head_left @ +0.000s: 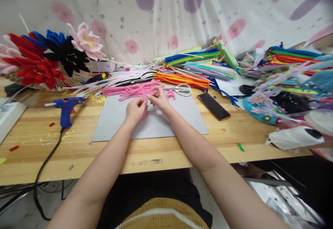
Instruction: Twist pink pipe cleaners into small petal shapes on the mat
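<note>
Above the grey cutting mat (111,125), my left hand (136,111) pinches a pink pipe cleaner (144,115), part of which hangs below the fingers. My right hand (159,99) is close beside it, thumb and fingertips closed on the same pink piece. A bundle of pink pipe cleaners (117,91) lies just behind both hands, along the mat's far edge. To the right of my right hand are a small bent pink piece (171,94) and white-handled scissors (183,90). The fingers hide part of what I hold.
A blue glue gun (67,110) with a black cord stands at left. A dark phone (213,106) lies right of the mat. Orange pipe cleaners (182,79) and other coloured bundles line the back. Fuzzy flowers (39,69) stand back left; a white roll (295,137) lies right.
</note>
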`<state>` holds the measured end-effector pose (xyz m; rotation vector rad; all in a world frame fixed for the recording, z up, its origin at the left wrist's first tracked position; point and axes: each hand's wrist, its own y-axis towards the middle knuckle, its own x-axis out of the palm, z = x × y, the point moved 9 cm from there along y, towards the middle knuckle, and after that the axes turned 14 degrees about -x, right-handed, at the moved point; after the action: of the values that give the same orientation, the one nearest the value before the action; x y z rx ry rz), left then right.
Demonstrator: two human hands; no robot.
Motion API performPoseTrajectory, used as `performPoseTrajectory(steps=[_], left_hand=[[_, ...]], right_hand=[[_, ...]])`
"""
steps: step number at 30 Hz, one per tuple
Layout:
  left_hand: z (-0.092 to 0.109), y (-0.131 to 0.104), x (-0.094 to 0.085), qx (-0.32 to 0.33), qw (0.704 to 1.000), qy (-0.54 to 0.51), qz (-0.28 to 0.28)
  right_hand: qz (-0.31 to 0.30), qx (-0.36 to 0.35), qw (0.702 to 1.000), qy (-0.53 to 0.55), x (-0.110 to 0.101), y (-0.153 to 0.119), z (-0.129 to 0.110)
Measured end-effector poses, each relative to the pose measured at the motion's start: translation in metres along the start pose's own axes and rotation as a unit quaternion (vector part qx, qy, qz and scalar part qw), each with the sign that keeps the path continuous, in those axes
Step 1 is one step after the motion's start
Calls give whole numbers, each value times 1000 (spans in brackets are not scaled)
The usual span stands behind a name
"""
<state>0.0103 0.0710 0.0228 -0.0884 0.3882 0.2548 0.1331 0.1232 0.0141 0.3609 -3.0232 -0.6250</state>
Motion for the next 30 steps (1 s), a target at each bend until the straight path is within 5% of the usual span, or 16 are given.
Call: performPoseTrajectory(steps=[4, 8, 12, 20, 23, 25, 30], left_hand=[[-27, 0, 16, -209, 923, -279, -163], [-24, -12, 25, -278, 860, -340, -262], [-25, -18, 30, -315, 823, -366, -298], [-26, -19, 34, -333, 799, -395, -308], [-28, -16, 35, -326, 816, -375, -293], [-30, -11, 31, -297, 857, -334, -256], [-6, 0, 4, -48, 991, -68, -106]], right_hand=[[2, -30, 996, 88, -7, 0, -9], [-107, -69, 991, 35, 13, -2, -15], [-132, -76, 986, -60, 20, -3, -15], [-150, -79, 978, -124, 19, -1, -19], [-156, -88, 972, -153, 20, 0, -22], [-157, -93, 965, -187, 20, 0, -25], [-165, -64, 951, -253, 17, 0, -21]])
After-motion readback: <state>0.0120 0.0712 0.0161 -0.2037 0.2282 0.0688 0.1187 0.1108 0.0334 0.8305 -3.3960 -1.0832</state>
